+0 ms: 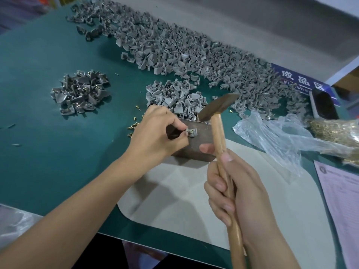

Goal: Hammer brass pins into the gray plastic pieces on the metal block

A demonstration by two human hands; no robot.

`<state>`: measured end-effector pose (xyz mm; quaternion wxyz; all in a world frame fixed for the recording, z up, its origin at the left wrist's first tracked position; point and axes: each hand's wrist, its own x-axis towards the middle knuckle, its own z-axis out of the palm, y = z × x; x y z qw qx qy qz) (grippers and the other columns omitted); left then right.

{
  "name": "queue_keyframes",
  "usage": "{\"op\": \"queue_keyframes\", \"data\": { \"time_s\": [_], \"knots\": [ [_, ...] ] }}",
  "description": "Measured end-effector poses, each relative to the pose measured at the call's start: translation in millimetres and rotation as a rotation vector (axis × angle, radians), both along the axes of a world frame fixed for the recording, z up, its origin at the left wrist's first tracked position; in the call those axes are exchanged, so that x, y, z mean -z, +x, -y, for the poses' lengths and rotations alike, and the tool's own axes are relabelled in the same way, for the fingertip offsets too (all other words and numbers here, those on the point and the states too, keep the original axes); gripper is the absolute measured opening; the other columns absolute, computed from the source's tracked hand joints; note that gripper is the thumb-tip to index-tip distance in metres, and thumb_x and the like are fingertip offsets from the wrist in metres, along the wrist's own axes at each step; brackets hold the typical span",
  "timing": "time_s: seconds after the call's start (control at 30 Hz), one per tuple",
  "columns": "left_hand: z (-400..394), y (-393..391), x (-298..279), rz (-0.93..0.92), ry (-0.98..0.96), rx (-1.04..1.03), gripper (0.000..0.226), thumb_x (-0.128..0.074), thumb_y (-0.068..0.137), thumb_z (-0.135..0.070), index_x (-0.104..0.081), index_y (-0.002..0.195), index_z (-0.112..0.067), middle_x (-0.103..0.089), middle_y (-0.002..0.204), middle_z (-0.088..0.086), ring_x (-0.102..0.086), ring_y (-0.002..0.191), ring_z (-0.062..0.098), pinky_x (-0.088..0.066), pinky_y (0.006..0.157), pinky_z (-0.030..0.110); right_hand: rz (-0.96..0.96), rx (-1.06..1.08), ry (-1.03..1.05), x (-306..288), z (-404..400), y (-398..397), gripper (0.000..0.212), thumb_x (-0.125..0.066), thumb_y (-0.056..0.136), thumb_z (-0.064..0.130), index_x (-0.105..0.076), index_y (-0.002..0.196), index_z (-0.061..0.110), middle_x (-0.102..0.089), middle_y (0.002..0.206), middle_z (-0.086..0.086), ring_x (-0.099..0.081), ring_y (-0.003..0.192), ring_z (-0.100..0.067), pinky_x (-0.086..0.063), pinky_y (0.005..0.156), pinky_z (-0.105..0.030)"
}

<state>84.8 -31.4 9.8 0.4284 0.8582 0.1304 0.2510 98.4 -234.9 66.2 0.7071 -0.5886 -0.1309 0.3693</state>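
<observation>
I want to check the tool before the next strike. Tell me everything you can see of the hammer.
The hammer has a dark, worn metal head and a pale wooden handle. The right hand grips the handle about midway, thumb up along it. The head is raised above the metal block, tilted up to the right, touching nothing. The handle's lower end runs out of the picture.

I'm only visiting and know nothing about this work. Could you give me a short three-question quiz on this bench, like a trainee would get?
1. True or false: the hammer head is touching the piece on the block.
2. Which hand pinches the piece? A) left hand B) right hand
3. Fill in: the loose pins lie on the green mat, to the ____ of the block.

Key: 1 false, the head is raised; 2 A; 3 left.
</observation>
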Motion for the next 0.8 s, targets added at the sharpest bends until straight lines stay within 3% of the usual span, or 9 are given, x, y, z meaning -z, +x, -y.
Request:
{"op": "queue_keyframes", "data": {
  "time_s": [0.13,0.33,0.47,0.63,0.8],
  "knots": [
    [1,-1,0,0.008,-0.031,-0.002,0.009,-0.080,0.081,-0.024,-0.071,0.081,-0.026,-0.062,0.090,-0.008,-0.050,0.107,0.015,-0.046,0.088,0.044,-0.038,-0.029,-0.059,0,-3,1,0.034,-0.054,0.096,0.038,-0.075,0.114,0.018,-0.038,0.064,0.000,-0.025,0.037,-0.008,-0.030,0.034,-0.015],
    [1,1,0,0.008,0.004,-0.016,0.011,-0.080,0.082,-0.022,-0.071,0.080,-0.026,-0.062,0.088,-0.010,-0.050,0.106,0.013,-0.045,0.088,0.035,0.125,0.042,0.077,5,-1,-11,0.034,-0.055,0.101,0.038,-0.070,0.124,0.017,-0.040,0.065,0.001,-0.024,0.038,-0.010,-0.031,0.038,-0.016],
    [0,0,2,0.015,-0.036,0.008,0.011,-0.082,0.080,-0.019,-0.073,0.081,-0.025,-0.062,0.089,-0.008,-0.049,0.106,0.014,-0.043,0.090,0.031,0.027,0.000,-0.092,4,-2,-4,0.032,-0.056,0.095,0.040,-0.076,0.115,0.025,-0.040,0.064,0.001,-0.026,0.038,-0.009,-0.030,0.036,-0.016],
    [0,1,2,0.015,-0.011,0.000,0.012,-0.082,0.081,-0.019,-0.071,0.080,-0.026,-0.061,0.087,-0.009,-0.049,0.105,0.014,-0.041,0.089,0.025,0.044,0.012,0.035,3,1,-5,0.037,-0.057,0.097,0.044,-0.072,0.123,0.021,-0.039,0.065,0.002,-0.025,0.039,-0.009,-0.031,0.038,-0.016],
    [1,1,1,0.019,-0.026,-0.004,0.010,-0.081,0.078,-0.017,-0.072,0.080,-0.022,-0.062,0.089,-0.005,-0.050,0.105,0.017,-0.042,0.089,0.029,-0.028,-0.022,-0.068,5,-1,0,0.034,-0.056,0.097,0.041,-0.075,0.119,0.024,-0.039,0.065,0.002,-0.027,0.039,-0.008,-0.031,0.037,-0.016]
  ]
}}
